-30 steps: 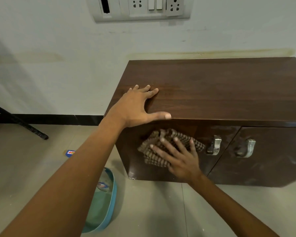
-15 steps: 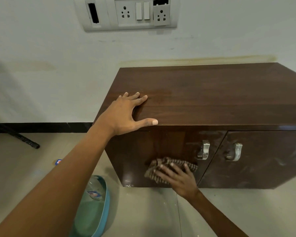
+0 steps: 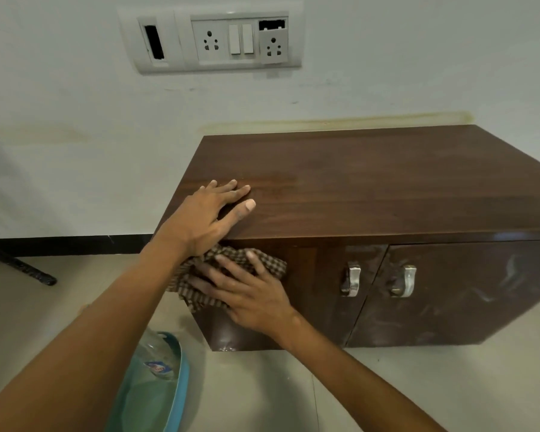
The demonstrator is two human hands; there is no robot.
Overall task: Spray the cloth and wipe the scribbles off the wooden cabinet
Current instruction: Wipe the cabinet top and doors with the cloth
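Note:
A dark wooden cabinet (image 3: 371,188) stands against the white wall, with two doors and metal handles (image 3: 350,280). My left hand (image 3: 205,215) lies flat on the cabinet's top near its left front corner, fingers spread, holding nothing. My right hand (image 3: 247,293) presses a brown checked cloth (image 3: 272,265) flat against the upper left part of the left door, just below the top edge. Pale smears and scribble marks (image 3: 508,272) show on the right door. A clear bottle (image 3: 158,360) with a blue label lies in a tub on the floor, partly hidden by my left arm.
A blue plastic tub (image 3: 175,397) sits on the tiled floor left of the cabinet. A black metal leg (image 3: 22,268) crosses the floor at far left. A switch and socket panel (image 3: 212,42) is on the wall above.
My right hand has slid the cloth from low on the left door up and to the left, near the top edge. My left hand's thumb has drawn in towards its fingers.

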